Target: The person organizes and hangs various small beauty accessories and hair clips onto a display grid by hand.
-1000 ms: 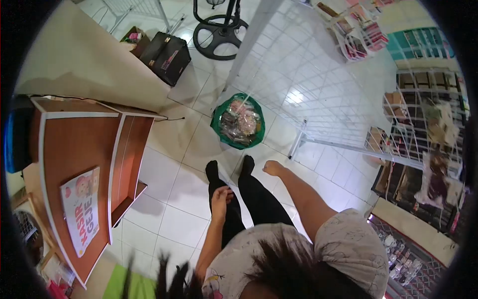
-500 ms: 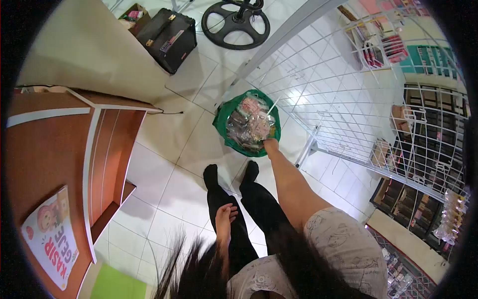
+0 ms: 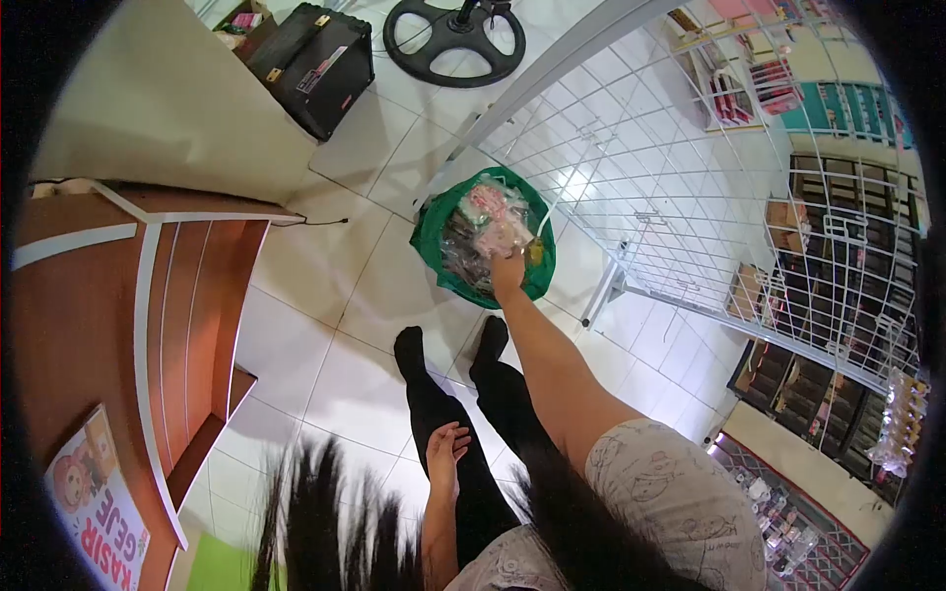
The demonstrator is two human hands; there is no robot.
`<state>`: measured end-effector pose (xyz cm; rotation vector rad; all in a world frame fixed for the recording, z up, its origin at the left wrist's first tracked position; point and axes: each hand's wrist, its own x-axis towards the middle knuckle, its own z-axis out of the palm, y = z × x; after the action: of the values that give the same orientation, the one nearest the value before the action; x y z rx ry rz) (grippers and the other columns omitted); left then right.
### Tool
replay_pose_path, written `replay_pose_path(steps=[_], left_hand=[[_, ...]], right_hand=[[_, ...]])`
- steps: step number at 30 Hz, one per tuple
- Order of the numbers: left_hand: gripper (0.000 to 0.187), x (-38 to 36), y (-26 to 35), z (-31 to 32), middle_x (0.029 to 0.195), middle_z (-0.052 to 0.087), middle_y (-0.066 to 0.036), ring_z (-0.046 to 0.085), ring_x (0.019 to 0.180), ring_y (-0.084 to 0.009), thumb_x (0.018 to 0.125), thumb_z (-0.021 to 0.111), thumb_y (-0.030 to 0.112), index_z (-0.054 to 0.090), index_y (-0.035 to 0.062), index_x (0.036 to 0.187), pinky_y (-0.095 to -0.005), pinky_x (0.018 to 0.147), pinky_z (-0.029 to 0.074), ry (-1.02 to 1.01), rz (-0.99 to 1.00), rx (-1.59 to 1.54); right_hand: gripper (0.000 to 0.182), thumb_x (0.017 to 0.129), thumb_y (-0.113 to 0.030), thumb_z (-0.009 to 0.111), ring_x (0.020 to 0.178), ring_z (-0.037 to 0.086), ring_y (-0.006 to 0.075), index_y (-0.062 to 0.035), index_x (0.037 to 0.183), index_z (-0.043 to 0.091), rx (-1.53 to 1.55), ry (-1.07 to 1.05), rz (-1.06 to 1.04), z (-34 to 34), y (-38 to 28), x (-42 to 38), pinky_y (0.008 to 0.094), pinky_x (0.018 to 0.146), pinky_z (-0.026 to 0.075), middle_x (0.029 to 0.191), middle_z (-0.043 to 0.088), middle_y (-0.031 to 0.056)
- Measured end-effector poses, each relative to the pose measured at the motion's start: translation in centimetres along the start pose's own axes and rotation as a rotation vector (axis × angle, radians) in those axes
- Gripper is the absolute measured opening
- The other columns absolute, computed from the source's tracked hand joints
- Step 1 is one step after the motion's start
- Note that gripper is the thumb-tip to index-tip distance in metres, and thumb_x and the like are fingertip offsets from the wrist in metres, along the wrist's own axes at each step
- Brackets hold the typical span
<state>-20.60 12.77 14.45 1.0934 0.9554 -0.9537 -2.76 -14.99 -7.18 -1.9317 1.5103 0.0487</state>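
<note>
A green plastic bag (image 3: 428,242) stands on the tiled floor with its mouth spread wide. Clear plastic packets (image 3: 465,246) fill it, some with grey contents. Pink-and-white packets (image 3: 501,234) lie on top. My right hand (image 3: 507,274) reaches down into the bag against these pink packets, its fingers hidden among them, so a grip cannot be made out. Over my left knee, my left hand (image 3: 446,448) hangs with loosely bent fingers, apart from one another and holding nothing.
A white wire grid rack (image 3: 641,212) rises right of the bag. On the left stands a brown wooden counter (image 3: 89,315) bearing a sign (image 3: 103,502). A black case (image 3: 313,74) and a black round wheel-like base (image 3: 455,44) are at the far side.
My right hand has moved from the bag's near right rim inward and left, onto the pink packets. My left hand stays by the knee. The view has shifted slightly.
</note>
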Motion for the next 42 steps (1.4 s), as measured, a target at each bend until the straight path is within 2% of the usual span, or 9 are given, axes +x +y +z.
replay_pose_path(steps=[8, 11, 14, 19, 23, 29, 38, 41, 42], left_hand=[[0.022, 0.7, 1.0, 0.1, 0.100, 0.064, -0.007, 0.060, 0.087, -0.0137, 0.095, 0.047, 0.022, 0.057, 0.0081, 0.109, -0.0258, 0.076, 0.045, -0.006, -0.002, 0.028], [0.022, 0.6, 1.6, 0.3, 0.100, 0.064, -0.007, 0.060, 0.087, -0.0135, 0.095, 0.047, 0.022, 0.057, 0.0079, 0.109, -0.0259, 0.076, 0.044, -0.007, -0.009, 0.047], [0.022, 0.8, 1.3, -0.2, 0.100, 0.064, -0.007, 0.060, 0.087, -0.0134, 0.095, 0.047, 0.022, 0.056, 0.0078, 0.109, -0.0258, 0.076, 0.044, -0.010, -0.020, 0.040], [0.023, 0.9, 0.9, -0.5, 0.101, 0.063, -0.007, 0.059, 0.087, -0.0138, 0.095, 0.047, 0.023, 0.056, 0.0081, 0.110, -0.0265, 0.077, 0.044, -0.012, -0.011, 0.051], [0.023, 1.1, 1.1, -0.6, 0.101, 0.063, -0.007, 0.059, 0.087, -0.0136, 0.095, 0.046, 0.023, 0.055, 0.0079, 0.110, -0.0267, 0.078, 0.044, -0.024, -0.004, 0.044], [0.023, 1.2, 1.9, -0.4, 0.101, 0.063, -0.007, 0.059, 0.087, -0.0128, 0.095, 0.047, 0.022, 0.056, 0.0073, 0.110, -0.0254, 0.077, 0.044, -0.019, -0.008, 0.058], [0.024, 2.0, 0.0, -1.1, 0.101, 0.064, -0.007, 0.060, 0.085, -0.0125, 0.094, 0.049, 0.025, 0.057, 0.0076, 0.110, -0.0236, 0.073, 0.045, -0.045, -0.001, 0.049], [0.023, 2.0, 0.3, -1.0, 0.099, 0.064, -0.007, 0.060, 0.081, -0.0120, 0.094, 0.049, 0.024, 0.056, 0.0083, 0.110, -0.0238, 0.071, 0.045, -0.074, -0.006, 0.073], [0.023, 2.3, -0.6, -1.1, 0.098, 0.064, -0.007, 0.060, 0.081, -0.0124, 0.094, 0.048, 0.024, 0.056, 0.0081, 0.110, -0.0240, 0.071, 0.045, -0.073, 0.028, 0.045]], right_hand=[[0.055, 0.073, -0.030, 0.066, 0.108, 0.051, 0.0360, -0.0074, 0.122, 0.053, -0.376, -0.468, -0.401, -5.4, -0.7, -3.4, 0.0418, 0.095, 0.040, 0.111, 0.056, 0.0191], [0.052, 0.077, -0.029, 0.067, 0.099, 0.055, 0.0358, 0.0019, 0.116, 0.054, -0.179, -0.006, -0.532, -3.3, 1.8, -0.8, 0.0424, 0.090, 0.041, 0.107, 0.056, 0.0210], [0.047, 0.079, -0.024, 0.066, 0.100, 0.055, 0.0357, 0.0027, 0.116, 0.054, -0.058, 0.174, -0.481, -2.3, 2.1, 1.5, 0.0401, 0.088, 0.043, 0.109, 0.056, 0.0216], [0.034, 0.083, -0.009, 0.055, 0.088, 0.062, 0.0269, 0.0011, 0.115, 0.055, 0.643, -0.245, -0.160, -1.2, 3.8, 5.7, 0.0333, 0.080, 0.047, 0.098, 0.064, 0.0164], [0.018, 0.080, -0.009, 0.056, 0.087, 0.063, 0.0267, -0.0040, 0.096, 0.065, -0.076, -0.035, -0.355, -5.2, 2.2, 3.8, 0.0345, 0.078, 0.048, 0.094, 0.066, 0.0140], [0.021, 0.076, -0.019, 0.064, 0.091, 0.061, 0.0301, -0.0057, 0.092, 0.064, -0.526, -0.319, -0.581, -7.1, 2.6, 0.4, 0.0399, 0.079, 0.048, 0.094, 0.065, 0.0135], [0.026, 0.072, -0.026, 0.065, 0.080, 0.062, 0.0305, -0.0138, 0.095, 0.064, -0.653, -0.237, -0.596, -3.0, 3.4, -3.0, 0.0444, 0.070, 0.046, 0.082, 0.065, 0.0110], [0.017, 0.074, -0.013, 0.056, 0.080, 0.062, 0.0318, -0.0098, 0.086, 0.067, -0.744, -0.269, -0.461, -0.2, 5.4, -2.1, 0.0442, 0.075, 0.048, 0.083, 0.065, 0.0133], [0.015, 0.074, -0.011, 0.055, 0.082, 0.062, 0.0327, -0.0079, 0.083, 0.067, -0.635, -0.186, -0.611, -0.3, 6.1, -2.8, 0.0449, 0.079, 0.048, 0.089, 0.064, 0.0154]])
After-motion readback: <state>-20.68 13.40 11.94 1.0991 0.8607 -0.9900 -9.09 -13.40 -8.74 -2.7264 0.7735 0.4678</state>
